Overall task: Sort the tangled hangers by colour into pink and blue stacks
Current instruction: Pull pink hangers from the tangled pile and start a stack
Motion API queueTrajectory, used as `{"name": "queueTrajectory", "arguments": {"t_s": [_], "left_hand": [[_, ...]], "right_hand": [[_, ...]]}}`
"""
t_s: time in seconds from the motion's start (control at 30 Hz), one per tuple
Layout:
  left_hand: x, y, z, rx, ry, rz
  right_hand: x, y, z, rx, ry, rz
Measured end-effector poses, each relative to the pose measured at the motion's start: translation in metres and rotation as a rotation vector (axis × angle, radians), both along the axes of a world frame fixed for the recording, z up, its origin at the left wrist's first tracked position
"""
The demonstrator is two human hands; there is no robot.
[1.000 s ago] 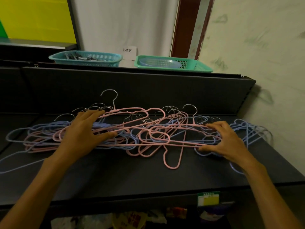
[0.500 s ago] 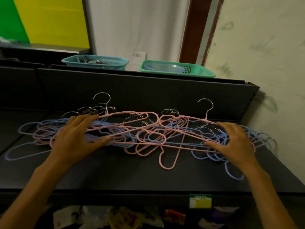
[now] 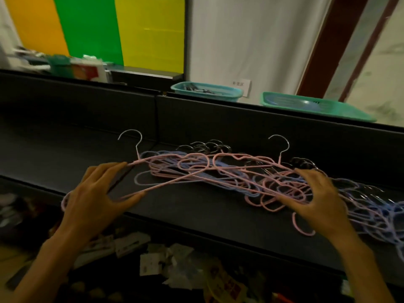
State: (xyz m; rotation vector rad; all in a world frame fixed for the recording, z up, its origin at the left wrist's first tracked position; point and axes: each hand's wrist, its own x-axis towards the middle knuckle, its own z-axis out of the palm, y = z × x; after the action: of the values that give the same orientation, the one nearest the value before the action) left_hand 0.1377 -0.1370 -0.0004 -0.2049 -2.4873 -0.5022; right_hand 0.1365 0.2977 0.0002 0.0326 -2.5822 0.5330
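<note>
zero stacks yet: pink & blue hangers (image 3: 218, 173) one tangle on counter (image 3: 196, 206). left hand (image 3: 96, 200) fingers spread, pinching pink hanger end; right hand (image 3: 317, 200) spread over pile. sorting barely begun.

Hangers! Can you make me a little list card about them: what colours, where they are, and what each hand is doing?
colours: pink and blue, metal hooks
hangers: one tangled pile, not yet sorted
place: dark shelf
left hand: fingers spread, holding the end of a pink hanger
right hand: fingers spread over the pile, pressing on it
behind: two green baskets
</note>
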Motion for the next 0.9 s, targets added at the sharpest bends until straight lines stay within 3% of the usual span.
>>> {"name": "queueTrajectory", "arguments": {"t_s": [0.53,0.9], "left_hand": [[0.042,-0.330,-0.024,0.037,-0.028,0.168],[-0.032,-0.492,-0.029,-0.034,-0.063,0.186]], "right_hand": [[-0.052,-0.355,-0.019,-0.103,-0.054,0.210],[-0.152,-0.528,-0.031,-0.039,-0.041,0.215]]}}
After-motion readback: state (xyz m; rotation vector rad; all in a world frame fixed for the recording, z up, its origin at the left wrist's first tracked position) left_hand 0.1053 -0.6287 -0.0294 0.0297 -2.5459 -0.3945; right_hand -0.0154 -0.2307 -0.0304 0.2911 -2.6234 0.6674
